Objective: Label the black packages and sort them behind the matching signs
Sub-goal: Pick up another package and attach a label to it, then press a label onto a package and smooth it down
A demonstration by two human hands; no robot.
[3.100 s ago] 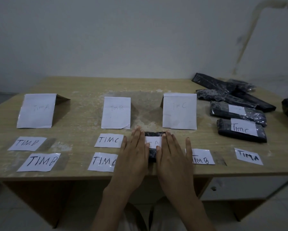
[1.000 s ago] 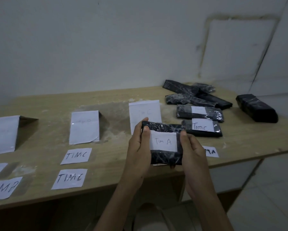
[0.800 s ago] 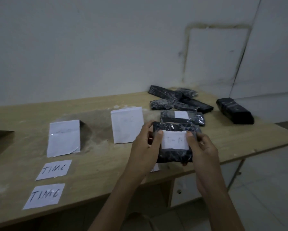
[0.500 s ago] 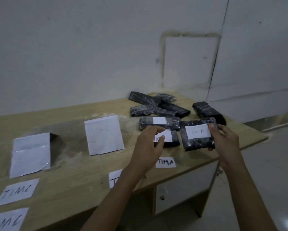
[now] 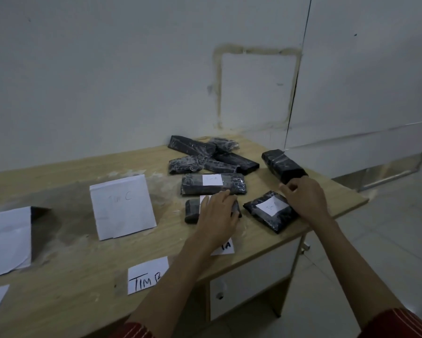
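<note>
Right hand [image 5: 305,196] sits curled at the edge of the labelled package [image 5: 271,211], which lies on the counter [image 5: 70,264] near its right end. Can't tell if the fingers actually pinch it. Left hand [image 5: 218,213] lies flat, fingers together, over another package [image 5: 191,211], probably steadying it.

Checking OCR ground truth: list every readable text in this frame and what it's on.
"TIM B": loose slip near the table's front edge, last letter cut by the left arm.
"C", faint, after unreadable marks: standing sign.
"A": slip mostly hidden under the left arm.
Labels on far package and package by right hand: too faint.
</note>
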